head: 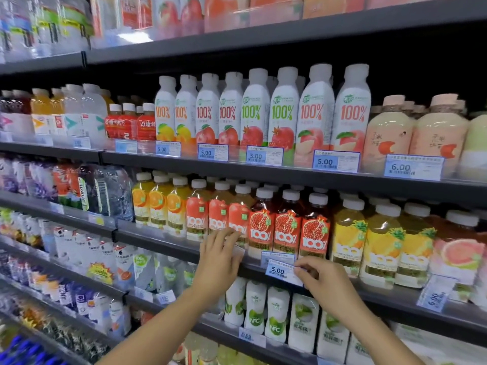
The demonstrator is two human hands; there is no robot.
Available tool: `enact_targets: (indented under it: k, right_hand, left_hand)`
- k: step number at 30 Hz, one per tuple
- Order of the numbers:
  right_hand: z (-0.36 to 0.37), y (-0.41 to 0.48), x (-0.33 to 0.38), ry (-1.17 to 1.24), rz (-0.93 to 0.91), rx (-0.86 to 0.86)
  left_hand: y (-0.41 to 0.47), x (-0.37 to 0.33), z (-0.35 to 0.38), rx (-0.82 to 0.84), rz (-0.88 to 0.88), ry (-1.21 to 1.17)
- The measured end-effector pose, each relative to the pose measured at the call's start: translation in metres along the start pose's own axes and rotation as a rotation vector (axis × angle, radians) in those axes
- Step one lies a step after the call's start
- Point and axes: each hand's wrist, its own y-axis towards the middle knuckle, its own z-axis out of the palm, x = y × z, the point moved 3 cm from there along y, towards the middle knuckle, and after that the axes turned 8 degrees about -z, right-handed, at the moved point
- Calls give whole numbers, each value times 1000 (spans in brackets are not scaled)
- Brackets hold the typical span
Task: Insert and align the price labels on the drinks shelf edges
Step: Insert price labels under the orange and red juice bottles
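Head view of a drinks shelving bay. The right hand [325, 284] pinches the right end of a blue-and-white price label [282, 272] between thumb and forefinger. The label reads "5.00" above a barcode and lies just left of the hand, held against the dark shelf edge [168, 245] below the pomegranate juice bottles [287, 227], which are marked "100%". A second label [276, 256] sits just above and behind it, partly covered.

The left hand [218, 262], further left, has its fingers nearly straight and close together, with the tips on a pale tag [239, 251] at the same shelf edge. Its thumb is hidden, so a pinch cannot be told.

On the shelf above stand white bottles [282, 111] printed "100%". Its edge carries four shelf tags reading "5.00" [264, 155] and, far right, one reading "6.00" [413, 167]. Below the hands are white bottles marked "NFC" [255, 309]. A tilted tag reading "6.00" [434, 296] hangs at the right.
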Motion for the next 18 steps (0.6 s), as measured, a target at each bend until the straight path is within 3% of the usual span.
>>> enact_targets:
  k: [3,9,14,18]
  right_hand:
    - [13,7,6,-8,-9,-12]
    - [41,30,27,-46,19,-88]
    - [75,50,42,-1,111,-307]
    - [102,61,55,34,166,-404]
  left_hand:
    - [14,25,-5,66,20,54]
    - [28,47,-16,5,282,33]
    - [29,87,-26,-114,346,-168]
    - [6,123,-6,-37,540,-62]
